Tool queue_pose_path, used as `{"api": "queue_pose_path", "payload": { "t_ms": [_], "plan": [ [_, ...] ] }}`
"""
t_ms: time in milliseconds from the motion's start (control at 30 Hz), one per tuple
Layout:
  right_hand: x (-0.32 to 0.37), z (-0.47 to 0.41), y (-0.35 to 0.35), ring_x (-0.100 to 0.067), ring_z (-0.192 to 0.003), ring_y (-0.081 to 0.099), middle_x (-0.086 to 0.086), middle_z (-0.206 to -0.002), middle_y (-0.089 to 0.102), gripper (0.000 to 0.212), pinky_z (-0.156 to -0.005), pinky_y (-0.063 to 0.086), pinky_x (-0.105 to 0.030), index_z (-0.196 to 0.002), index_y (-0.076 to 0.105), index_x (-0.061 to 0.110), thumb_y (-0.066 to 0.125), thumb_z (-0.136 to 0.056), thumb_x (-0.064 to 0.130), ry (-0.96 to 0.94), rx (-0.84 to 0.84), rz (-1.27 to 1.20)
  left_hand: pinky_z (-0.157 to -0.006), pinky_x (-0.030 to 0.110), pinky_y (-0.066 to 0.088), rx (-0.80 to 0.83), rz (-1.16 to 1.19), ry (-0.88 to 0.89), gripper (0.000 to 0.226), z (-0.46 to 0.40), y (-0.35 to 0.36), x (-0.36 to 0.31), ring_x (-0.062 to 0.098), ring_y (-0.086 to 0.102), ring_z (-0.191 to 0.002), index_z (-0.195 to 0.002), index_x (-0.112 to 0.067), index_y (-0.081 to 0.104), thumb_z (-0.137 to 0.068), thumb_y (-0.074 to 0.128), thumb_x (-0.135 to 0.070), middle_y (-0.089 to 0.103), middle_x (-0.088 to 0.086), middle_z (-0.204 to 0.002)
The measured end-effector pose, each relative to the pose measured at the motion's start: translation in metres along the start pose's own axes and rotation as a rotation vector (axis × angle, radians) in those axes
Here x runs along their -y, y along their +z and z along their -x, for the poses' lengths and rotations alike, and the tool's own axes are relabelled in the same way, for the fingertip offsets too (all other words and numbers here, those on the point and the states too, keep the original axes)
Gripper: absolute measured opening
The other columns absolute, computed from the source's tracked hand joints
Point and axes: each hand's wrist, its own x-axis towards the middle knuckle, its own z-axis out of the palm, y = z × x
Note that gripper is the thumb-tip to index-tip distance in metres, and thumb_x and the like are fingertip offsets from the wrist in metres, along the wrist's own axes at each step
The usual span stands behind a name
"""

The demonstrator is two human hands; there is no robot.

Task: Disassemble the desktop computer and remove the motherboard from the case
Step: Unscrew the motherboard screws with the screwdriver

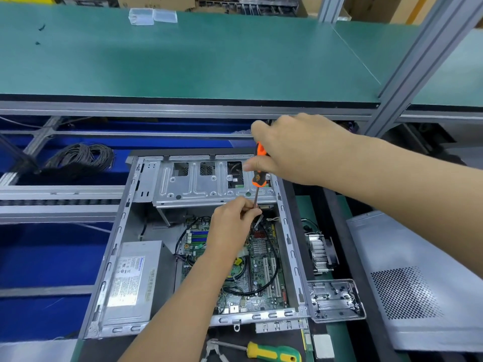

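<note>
An open grey computer case [122, 226] lies flat in front of me. The green motherboard [264, 280] sits in its right half, crossed by black cables. My right hand [295, 150] grips the orange-and-black handle of a screwdriver [258, 176], held upright over the board's far end. My left hand [232, 226] pinches the screwdriver's metal shaft just above the board. The tip points down at the motherboard near a red component. A silver power supply [133, 278] fills the case's near-left corner, and a metal drive cage [198, 181] spans its far side.
A heatsink with fan [320, 252] and a metal bracket [335, 300] lie right of the case, beside the removed side panel [413, 278]. A yellow-green screwdriver [271, 352] lies in front. A cable coil [78, 158] sits at the left. A green shelf [183, 61] holds clear boxes [153, 15].
</note>
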Motion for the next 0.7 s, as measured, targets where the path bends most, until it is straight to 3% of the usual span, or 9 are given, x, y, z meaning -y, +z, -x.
{"api": "queue_pose_path", "payload": {
  "t_ms": [67, 133, 200, 300, 367, 433, 567, 700],
  "plan": [
    [-0.001, 0.000, 0.001, -0.029, -0.075, 0.047, -0.004, -0.082, 0.047, 0.032, -0.063, 0.044, -0.039, -0.107, 0.041, 0.015, 0.051, -0.094, 0.043, -0.062, 0.066, -0.150, -0.074, 0.035, 0.054, 0.001, 0.006, -0.016, 0.011, 0.000, 0.000, 0.001, 0.013, 0.065, -0.074, -0.085, -0.012, 0.069, -0.085, 0.074, -0.021, 0.071, -0.004, -0.081],
    [-0.002, 0.001, 0.000, -0.024, -0.085, 0.047, -0.002, -0.098, 0.047, 0.026, -0.077, 0.048, -0.042, -0.113, 0.043, 0.019, 0.054, -0.091, 0.029, -0.109, 0.155, -0.251, -0.075, 0.038, 0.055, 0.019, 0.014, 0.008, 0.009, 0.003, -0.001, 0.002, 0.018, 0.067, -0.077, -0.091, -0.010, 0.071, -0.087, 0.072, -0.018, 0.073, 0.000, -0.084],
    [-0.003, 0.001, 0.000, -0.023, -0.087, 0.047, 0.000, -0.099, 0.048, 0.036, -0.077, 0.047, -0.041, -0.115, 0.041, 0.020, 0.056, -0.092, 0.044, -0.108, 0.160, -0.259, -0.073, 0.040, 0.055, 0.030, 0.005, 0.043, 0.008, 0.005, 0.000, 0.002, 0.020, 0.067, -0.077, -0.096, -0.009, 0.072, -0.090, 0.068, -0.013, 0.074, 0.003, -0.085],
    [-0.001, 0.001, 0.002, -0.028, -0.068, 0.044, -0.003, -0.072, 0.045, 0.061, -0.052, 0.034, -0.035, -0.103, 0.035, 0.015, 0.038, -0.085, 0.073, -0.012, 0.013, -0.084, -0.075, 0.036, 0.055, 0.028, 0.003, 0.020, 0.007, 0.002, 0.001, -0.001, 0.014, 0.066, -0.077, -0.090, -0.010, 0.070, -0.088, 0.072, -0.017, 0.072, -0.002, -0.084],
    [-0.001, -0.001, 0.002, -0.027, -0.063, 0.041, -0.001, -0.065, 0.035, 0.056, -0.051, 0.034, -0.035, -0.094, 0.036, 0.015, 0.039, -0.087, 0.071, 0.004, -0.006, -0.039, -0.076, 0.031, 0.054, 0.047, 0.010, -0.020, 0.011, 0.001, 0.002, -0.002, 0.010, 0.064, -0.078, -0.085, -0.014, 0.066, -0.086, 0.074, -0.021, 0.069, -0.006, -0.082],
    [-0.005, -0.003, 0.001, -0.028, -0.070, 0.049, 0.001, -0.068, 0.040, 0.045, -0.062, 0.044, -0.037, -0.091, 0.042, 0.018, 0.051, -0.089, 0.062, -0.039, 0.050, -0.151, -0.073, 0.029, 0.052, 0.044, 0.000, -0.023, 0.012, 0.002, 0.003, -0.003, 0.010, 0.062, -0.075, -0.083, -0.016, 0.063, -0.087, 0.073, -0.022, 0.067, -0.007, -0.079],
    [-0.011, -0.001, 0.001, -0.016, -0.082, 0.047, 0.008, -0.084, 0.047, 0.026, -0.070, 0.040, -0.032, -0.098, 0.048, 0.026, 0.064, -0.087, 0.043, -0.115, 0.117, -0.395, -0.073, 0.033, 0.051, 0.066, -0.007, 0.042, 0.008, 0.007, 0.003, -0.001, 0.018, 0.064, -0.077, -0.095, -0.008, 0.069, -0.093, 0.064, -0.014, 0.073, 0.001, -0.092],
    [-0.004, 0.001, 0.005, -0.027, -0.076, 0.046, -0.002, -0.078, 0.046, 0.054, -0.066, 0.040, -0.036, -0.104, 0.039, 0.018, 0.043, -0.087, 0.069, -0.005, 0.086, -0.234, -0.065, 0.030, 0.050, 0.024, -0.037, 0.037, 0.005, 0.002, 0.004, -0.004, 0.017, 0.063, -0.068, -0.090, -0.011, 0.070, -0.091, 0.068, -0.016, 0.071, 0.001, -0.079]
  ]
}}
